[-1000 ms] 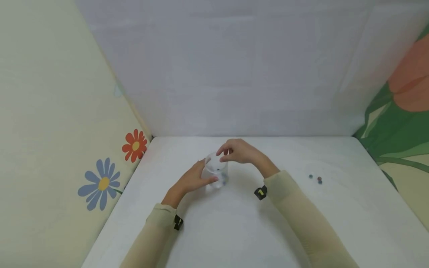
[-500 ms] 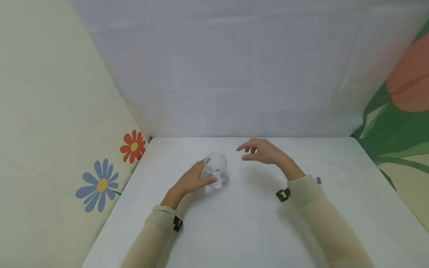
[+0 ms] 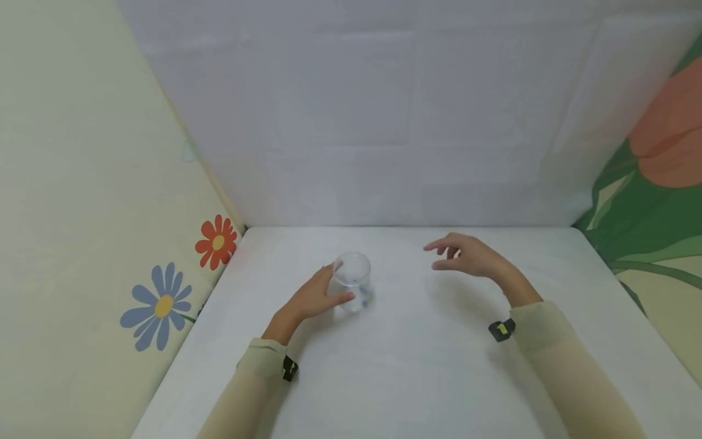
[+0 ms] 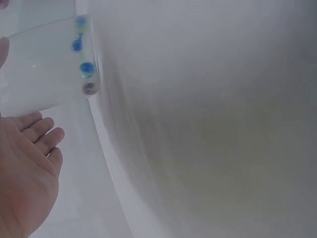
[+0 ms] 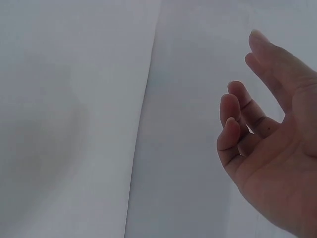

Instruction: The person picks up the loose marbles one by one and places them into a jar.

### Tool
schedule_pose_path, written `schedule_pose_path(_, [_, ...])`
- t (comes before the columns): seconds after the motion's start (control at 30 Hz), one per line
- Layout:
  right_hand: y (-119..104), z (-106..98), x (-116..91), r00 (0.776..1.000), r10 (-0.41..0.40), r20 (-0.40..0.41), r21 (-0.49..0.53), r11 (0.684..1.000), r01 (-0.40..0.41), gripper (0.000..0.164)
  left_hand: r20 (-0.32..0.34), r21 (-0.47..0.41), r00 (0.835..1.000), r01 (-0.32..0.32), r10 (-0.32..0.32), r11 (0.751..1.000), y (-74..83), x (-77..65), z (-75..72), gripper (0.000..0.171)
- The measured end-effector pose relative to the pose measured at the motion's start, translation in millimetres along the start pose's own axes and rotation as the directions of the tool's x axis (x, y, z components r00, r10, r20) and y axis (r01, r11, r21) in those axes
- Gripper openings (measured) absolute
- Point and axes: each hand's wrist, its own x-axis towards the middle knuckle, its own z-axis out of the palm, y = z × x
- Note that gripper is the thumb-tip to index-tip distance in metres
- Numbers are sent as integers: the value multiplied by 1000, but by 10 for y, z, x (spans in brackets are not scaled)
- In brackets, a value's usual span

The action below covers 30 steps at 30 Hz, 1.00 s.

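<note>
A clear, see-through cup (image 3: 352, 268) stands upright on the white table, mouth up. My left hand (image 3: 315, 296) holds it from the left, thumb at the near side and fingers round the far side. Several glass marbles (image 4: 87, 68), mostly blue with one brownish, lie at the cup's bottom in the left wrist view. To the right of the cup, my right hand (image 3: 466, 256) hovers above the table with loosely bent fingers and nothing between them. The right wrist view also shows this hand's palm and fingers bare.
The white table (image 3: 406, 378) meets a white backdrop (image 3: 406, 122) at the rear. A flower-printed panel (image 3: 164, 183) borders the left, and another with a large tulip (image 3: 669, 152) borders the right. My right forearm covers part of the table's right side.
My right hand has moved right, away from the cup's mouth, with its fingers bent as before. The loose marbles at the right are now hidden behind that arm. My left hand stays at the cup.
</note>
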Motion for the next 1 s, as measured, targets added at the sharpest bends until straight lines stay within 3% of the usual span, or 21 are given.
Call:
schedule_pose_path(0.53, [409,-144,-356,990,132,-56,-36,990,-134,49,1,12,1000,-9,9,1000,28,2,-29,99])
schedule_pose_path(1.0, [783,-145,-608,977,207,-39,-12,978,-208,51,11,25,1000,4,-4,1000,17,-9,-12,99])
